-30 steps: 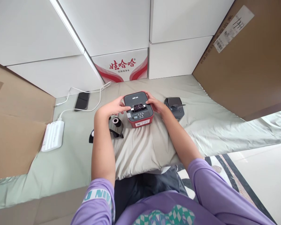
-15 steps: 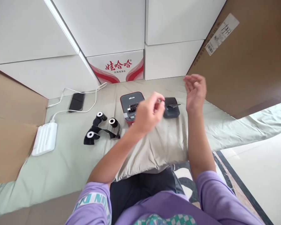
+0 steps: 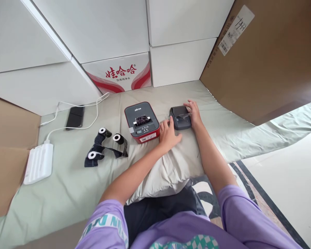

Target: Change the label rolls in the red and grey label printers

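A small dark thermal printer (image 3: 186, 123) lies on the cloth with a thin dark strip (image 3: 183, 117) sticking out of its top. My right hand (image 3: 195, 114) grips its right side, fingers at the back corner. On the other side my left hand (image 3: 169, 137) rests on the cloth with its fingers spread. The index fingertip is close to the small printer's left edge; I cannot tell whether it touches. To the left stands a larger red and black label printer (image 3: 131, 114), right beside my left fingers, with a black roll (image 3: 141, 120) in its top opening.
Several black rolls with white cores (image 3: 93, 155), joined by loose film, lie at the left. Behind them are a phone (image 3: 75, 117), a white power bank (image 3: 38, 163) and a cable (image 3: 75, 128). White boxes (image 3: 181, 64) line the back; a brown carton (image 3: 269, 69) stands right.
Both hands have come down from the air to the small printer, my right at its right side and my left between the two printers. The view has shifted slightly right.
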A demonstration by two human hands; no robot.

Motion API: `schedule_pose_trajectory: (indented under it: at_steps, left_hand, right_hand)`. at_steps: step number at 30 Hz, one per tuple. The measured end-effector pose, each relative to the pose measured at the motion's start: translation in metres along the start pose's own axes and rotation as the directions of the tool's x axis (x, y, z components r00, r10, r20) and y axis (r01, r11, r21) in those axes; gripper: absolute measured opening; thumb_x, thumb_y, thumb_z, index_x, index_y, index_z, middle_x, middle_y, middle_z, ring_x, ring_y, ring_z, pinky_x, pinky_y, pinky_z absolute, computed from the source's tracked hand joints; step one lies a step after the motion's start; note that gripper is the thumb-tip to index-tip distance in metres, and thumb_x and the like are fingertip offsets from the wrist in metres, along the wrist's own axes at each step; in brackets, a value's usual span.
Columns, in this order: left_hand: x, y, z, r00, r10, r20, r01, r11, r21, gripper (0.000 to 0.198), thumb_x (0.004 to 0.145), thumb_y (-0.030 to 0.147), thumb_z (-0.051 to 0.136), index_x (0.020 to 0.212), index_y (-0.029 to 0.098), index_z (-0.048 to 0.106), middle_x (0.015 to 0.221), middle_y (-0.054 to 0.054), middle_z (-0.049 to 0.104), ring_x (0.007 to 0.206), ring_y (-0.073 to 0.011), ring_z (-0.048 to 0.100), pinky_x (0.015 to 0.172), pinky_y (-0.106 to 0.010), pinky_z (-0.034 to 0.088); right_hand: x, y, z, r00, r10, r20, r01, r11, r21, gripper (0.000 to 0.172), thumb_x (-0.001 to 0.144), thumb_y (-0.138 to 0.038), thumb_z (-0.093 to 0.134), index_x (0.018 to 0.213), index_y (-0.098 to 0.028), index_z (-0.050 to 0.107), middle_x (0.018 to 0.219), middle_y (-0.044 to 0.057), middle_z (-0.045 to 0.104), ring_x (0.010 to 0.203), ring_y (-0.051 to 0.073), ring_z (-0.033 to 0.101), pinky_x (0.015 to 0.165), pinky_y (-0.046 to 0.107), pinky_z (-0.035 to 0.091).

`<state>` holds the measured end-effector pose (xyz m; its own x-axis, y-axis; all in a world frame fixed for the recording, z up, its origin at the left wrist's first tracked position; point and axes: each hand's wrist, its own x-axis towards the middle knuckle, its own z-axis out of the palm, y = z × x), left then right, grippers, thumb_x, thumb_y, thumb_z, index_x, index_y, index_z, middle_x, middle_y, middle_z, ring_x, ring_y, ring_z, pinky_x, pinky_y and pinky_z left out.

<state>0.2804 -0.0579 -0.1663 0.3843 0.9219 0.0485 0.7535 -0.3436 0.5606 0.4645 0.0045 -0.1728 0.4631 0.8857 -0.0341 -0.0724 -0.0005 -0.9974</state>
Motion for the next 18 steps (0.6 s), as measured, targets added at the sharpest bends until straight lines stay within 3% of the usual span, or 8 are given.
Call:
schedule_pose_trajectory:
  at_steps: [8, 18]
  left_hand:
    - [0.014, -0.006, -0.004, 0.999, -0.045, 0.012, 0.045, 0.999, 0.003, 0.089, 0.085, 0.034, 0.066, 0.166, 0.015, 0.038, 0.137, -0.019, 0.058, 0.133, -0.0384, 0.051, 0.121, -0.047, 0.038]
    - [0.018, -0.012, -0.004, 0.999, -0.037, 0.006, 0.037, 0.999, 0.004, 0.081, 0.085, 0.032, 0.063, 0.164, 0.022, 0.045, 0.134, -0.016, 0.061, 0.13, -0.0383, 0.053, 0.117, -0.047, 0.041]
  right_hand:
    - [0.002, 0.007, 0.0, 0.999, -0.033, 0.041, 0.031, 0.998, 0.051, 0.07, 0.08, -0.072, 0.061, 0.134, -0.029, 0.049, 0.131, 0.008, 0.067, 0.119, 0.024, 0.069, 0.105, 0.04, 0.052]
    - [0.0, 0.003, 0.002, 0.999, -0.032, 0.011, 0.032, 0.999, 0.007, 0.073, 0.078, -0.078, 0.058, 0.131, -0.03, 0.047, 0.122, 0.007, 0.07, 0.108, 0.024, 0.07, 0.094, 0.039, 0.056]
